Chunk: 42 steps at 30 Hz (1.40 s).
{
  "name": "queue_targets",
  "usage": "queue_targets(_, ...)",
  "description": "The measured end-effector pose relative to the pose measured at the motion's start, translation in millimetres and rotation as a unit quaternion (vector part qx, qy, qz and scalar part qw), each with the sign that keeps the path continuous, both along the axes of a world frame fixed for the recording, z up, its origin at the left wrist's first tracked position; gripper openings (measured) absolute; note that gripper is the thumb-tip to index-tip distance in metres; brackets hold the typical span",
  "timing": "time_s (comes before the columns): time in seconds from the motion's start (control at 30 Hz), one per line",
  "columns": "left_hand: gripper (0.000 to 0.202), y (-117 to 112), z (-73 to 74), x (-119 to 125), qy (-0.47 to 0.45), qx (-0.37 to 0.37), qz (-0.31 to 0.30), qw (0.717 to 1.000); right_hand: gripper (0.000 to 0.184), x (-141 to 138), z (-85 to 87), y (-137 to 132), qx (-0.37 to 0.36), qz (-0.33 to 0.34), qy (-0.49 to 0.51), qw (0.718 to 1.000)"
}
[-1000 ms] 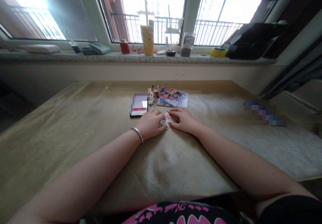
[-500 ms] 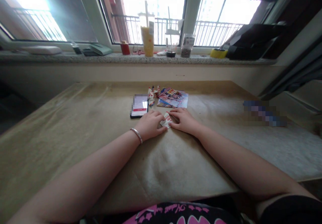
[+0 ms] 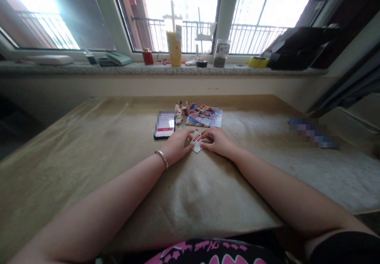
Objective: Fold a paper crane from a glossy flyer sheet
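My two bare hands meet over a small piece of folded white paper [image 3: 196,142] with red markings, lying on the covered table [image 3: 196,196] between them, one point towards me. My left hand [image 3: 178,142] grips its left edge with thumb and fingers; my right hand [image 3: 219,142] grips the right edge the same way, probably to keep it flat and square. Just beyond my left hand a phone [image 3: 165,127] lies face up, likely placed so I can glance at it. Straight ahead of the grip are crumpled-looking folded pieces [image 3: 179,113] in similar red and white, and beside them, to the right, overlapping colourful printed sheets [image 3: 206,116], within easy reach. Little can be read: the paper's red marks, the sheets' yellow label and the phone's red bar are too small or blurred, as is the pink script on my black shirt [image 3: 208,252].
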State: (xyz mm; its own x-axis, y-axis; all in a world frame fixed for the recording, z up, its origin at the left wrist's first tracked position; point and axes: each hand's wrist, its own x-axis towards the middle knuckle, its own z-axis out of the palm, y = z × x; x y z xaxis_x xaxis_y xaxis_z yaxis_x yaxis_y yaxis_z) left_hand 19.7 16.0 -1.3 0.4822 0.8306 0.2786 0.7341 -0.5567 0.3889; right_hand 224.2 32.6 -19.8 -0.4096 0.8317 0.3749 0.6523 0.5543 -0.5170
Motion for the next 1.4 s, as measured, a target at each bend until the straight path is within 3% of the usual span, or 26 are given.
queue_targets(0.23, 0.057, 3, -5.4, 1, -0.089, -0.051, 0.004, 0.995, 0.01, 1, 1.0, 0, -0.003, 0.02, 0.024, 1.0)
queue_targets(0.43, 0.026, 3, -1.1, 3, -0.019, -0.04, 0.008, 0.999, 0.007, 2, -1.3, 3, 0.035, 0.049, -0.001, 0.998)
queue_targets(0.6, 0.012, 4, 1.3, 5, 0.032, -0.016, -0.013, 0.999, 0.006, 4, 1.3, 5, 0.067, 0.074, -0.036, 0.994)
queue_targets(0.83, 0.022, 6, 0.3, 1, 0.065, 0.039, -0.068, 0.995, 0.009, 7, 6.9, 5, 0.083, 0.099, -0.064, 0.99)
queue_targets(1.13, 0.019, 5, 4.3, -1, 0.108, 0.086, -0.095, 0.986, 0.019, 11, 8.0, 4, 0.097, 0.138, -0.1, 0.981)
queue_targets(1.4, 0.023, 4, 12.0, -5, 0.147, 0.084, -0.119, 0.978, 0.02, 4, 21.3, -11, 0.107, 0.1, -0.191, 0.971)
